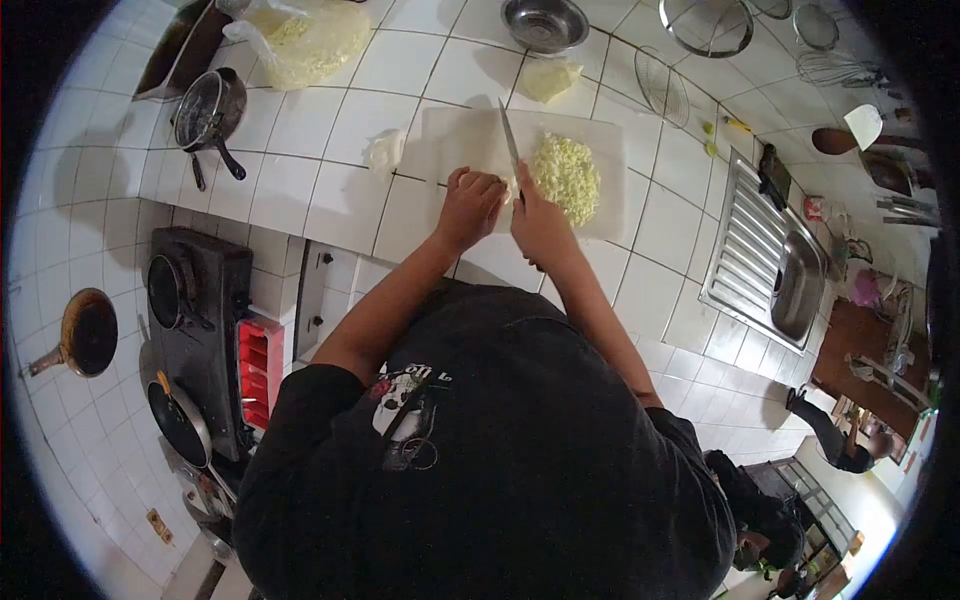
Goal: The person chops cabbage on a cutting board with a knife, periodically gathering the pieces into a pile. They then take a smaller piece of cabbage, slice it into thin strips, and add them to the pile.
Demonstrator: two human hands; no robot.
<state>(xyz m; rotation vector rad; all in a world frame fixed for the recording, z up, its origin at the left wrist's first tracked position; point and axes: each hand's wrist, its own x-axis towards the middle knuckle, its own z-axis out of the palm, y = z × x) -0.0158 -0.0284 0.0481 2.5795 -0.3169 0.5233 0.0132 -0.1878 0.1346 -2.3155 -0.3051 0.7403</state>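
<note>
My right hand [543, 228] grips a kitchen knife [510, 130], its blade pointing away from me over the white cutting board [455, 130]. Just left of the blade, my left hand [470, 208] has its fingers curled over a pale piece of cabbage [508, 190], mostly hidden under them. A heap of finely chopped cabbage [567, 180] lies on the board to the right of the knife. Beyond the board's far edge rests a larger cabbage chunk [549, 79]. A whitish leaf-like piece [386, 152] sits by the board's left edge.
A plastic bag of chopped cabbage [310, 45] and a metal bowl [545, 24] stand at the back. Pans [210, 110] are on the left, above a stove [200, 320]. A sink [798, 285] lies right. Other people [840, 440] are in the lower right background.
</note>
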